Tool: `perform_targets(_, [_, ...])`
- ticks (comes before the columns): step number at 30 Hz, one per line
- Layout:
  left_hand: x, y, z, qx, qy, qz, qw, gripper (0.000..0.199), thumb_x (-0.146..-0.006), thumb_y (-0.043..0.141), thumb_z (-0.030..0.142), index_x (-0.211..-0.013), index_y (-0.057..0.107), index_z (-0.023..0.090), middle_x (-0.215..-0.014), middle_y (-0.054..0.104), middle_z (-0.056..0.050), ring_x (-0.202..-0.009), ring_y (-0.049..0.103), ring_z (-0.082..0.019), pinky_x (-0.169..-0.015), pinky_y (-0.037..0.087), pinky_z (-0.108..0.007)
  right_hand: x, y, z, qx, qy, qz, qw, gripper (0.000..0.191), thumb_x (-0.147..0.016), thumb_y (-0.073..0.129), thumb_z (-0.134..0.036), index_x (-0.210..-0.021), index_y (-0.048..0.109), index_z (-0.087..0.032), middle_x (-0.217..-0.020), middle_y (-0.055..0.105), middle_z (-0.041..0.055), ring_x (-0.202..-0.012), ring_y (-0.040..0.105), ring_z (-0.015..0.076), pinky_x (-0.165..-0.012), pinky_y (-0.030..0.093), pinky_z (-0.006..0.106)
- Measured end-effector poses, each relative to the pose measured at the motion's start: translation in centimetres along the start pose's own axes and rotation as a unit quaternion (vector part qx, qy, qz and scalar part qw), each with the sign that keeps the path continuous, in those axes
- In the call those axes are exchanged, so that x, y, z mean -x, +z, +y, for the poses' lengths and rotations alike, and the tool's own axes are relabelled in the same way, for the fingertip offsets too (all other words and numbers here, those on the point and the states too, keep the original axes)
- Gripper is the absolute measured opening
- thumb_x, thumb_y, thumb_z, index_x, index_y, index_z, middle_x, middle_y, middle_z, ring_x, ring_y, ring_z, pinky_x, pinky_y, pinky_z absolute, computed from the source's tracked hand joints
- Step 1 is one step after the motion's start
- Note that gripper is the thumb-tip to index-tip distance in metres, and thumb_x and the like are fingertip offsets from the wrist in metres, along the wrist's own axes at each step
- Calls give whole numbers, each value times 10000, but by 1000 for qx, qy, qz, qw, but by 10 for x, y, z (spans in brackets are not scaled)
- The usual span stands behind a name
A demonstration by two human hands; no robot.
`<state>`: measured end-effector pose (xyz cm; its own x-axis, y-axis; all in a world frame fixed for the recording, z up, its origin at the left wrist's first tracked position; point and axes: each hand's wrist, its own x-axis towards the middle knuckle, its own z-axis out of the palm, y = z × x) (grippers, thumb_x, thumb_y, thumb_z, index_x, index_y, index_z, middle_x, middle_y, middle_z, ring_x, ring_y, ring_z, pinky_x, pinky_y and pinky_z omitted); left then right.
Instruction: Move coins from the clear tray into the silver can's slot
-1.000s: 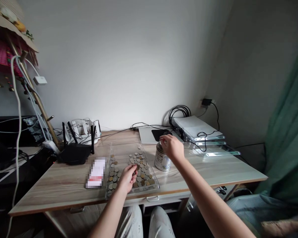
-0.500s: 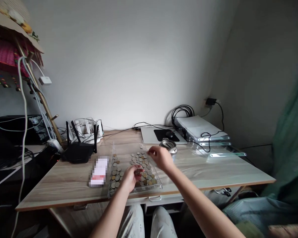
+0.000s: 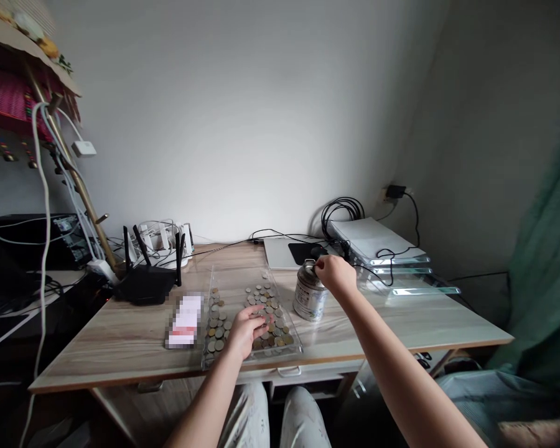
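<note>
Many coins lie in a clear shallow tray near the desk's front edge. Over the tray's right-hand coins is my left hand, its fingers curved and partly spread; whether a coin rests in them is too small to tell. A round metal tin stands upright just right of the tray. My right hand is at the top of the tin, fingertips pinched together over its lid; what they hold is hidden.
Left of the tray lies a phone, with a black router behind it. A laptop and mouse are at the back. Stacked clear trays and black cables occupy the right back of the desk.
My right hand has moved right, from above the tray's right edge to the top of the tin. My left hand stays over the coins, its fingers more spread.
</note>
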<state>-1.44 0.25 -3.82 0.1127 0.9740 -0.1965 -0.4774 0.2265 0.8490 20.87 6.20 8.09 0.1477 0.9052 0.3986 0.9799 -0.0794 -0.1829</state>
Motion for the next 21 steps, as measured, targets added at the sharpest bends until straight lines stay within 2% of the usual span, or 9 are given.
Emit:
perform_targets(3, [1,1,1,-7,3,-10,1000,245,-643,586,26,-873,558,105,-815,646,-121,-717,623,-165,-590,497,-230,4,-3,-7,6,-2,8,1000,199,-703,472,-266,-760,653,-205,-757,607,75,-735,542,171,-557,343,232])
perform_targets(6, [1,1,1,-2,0,-7,1000,256,-641,603,53,-886,562,113,-822,648,-113,-714,624,-164,-586,494,-231,25,3,-25,-35,-65,57,996,252,-767,413,-285,-870,629,-206,-852,603,80,-814,521,163,-592,343,220])
perform_targets(8, [0,0,0,11,-2,-10,1000,260,-644,605,64,-896,566,111,-801,649,-106,-703,622,-160,-587,491,-232,47,17,-42,-88,-150,6,985,245,-774,411,-287,-875,624,-223,-861,607,59,-769,525,141,-584,340,209])
perform_targets(11, [-4,-1,-2,25,10,-6,1000,264,-654,588,63,-912,574,118,-759,643,-77,-629,607,-130,-560,487,-225,76,42,-63,-166,-250,-129,945,207,-729,477,-309,-863,623,-246,-801,618,15,-668,531,119,-553,340,199])
perform_targets(13, [-5,-2,-3,30,11,3,999,250,-664,572,61,-906,580,124,-750,635,-64,-606,595,-116,-555,488,-228,85,54,-70,-198,-254,-151,935,195,-715,490,-297,-848,623,-244,-792,620,3,-677,534,119,-561,345,197])
perform_targets(15, [-6,-3,-3,36,-4,8,999,223,-673,559,57,-885,583,121,-742,627,-62,-615,595,-117,-572,493,-237,86,60,-72,-210,-229,-150,938,164,-710,490,-272,-785,630,-229,-773,624,3,-692,538,122,-580,352,199])
perform_targets(19, [-6,-2,-3,38,-15,0,999,220,-656,539,9,-844,588,113,-761,623,-63,-588,582,-99,-551,491,-216,85,62,-72,-208,-216,-189,935,178,-678,531,-329,-764,637,-214,-726,630,6,-657,548,129,-560,359,201])
perform_targets(21, [-6,-2,-3,37,-14,-3,999,207,-658,530,11,-831,588,110,-753,625,-62,-570,578,-96,-538,492,-216,87,62,-73,-210,-218,-189,934,175,-667,541,-317,-766,641,-213,-722,632,9,-649,551,130,-559,364,202])
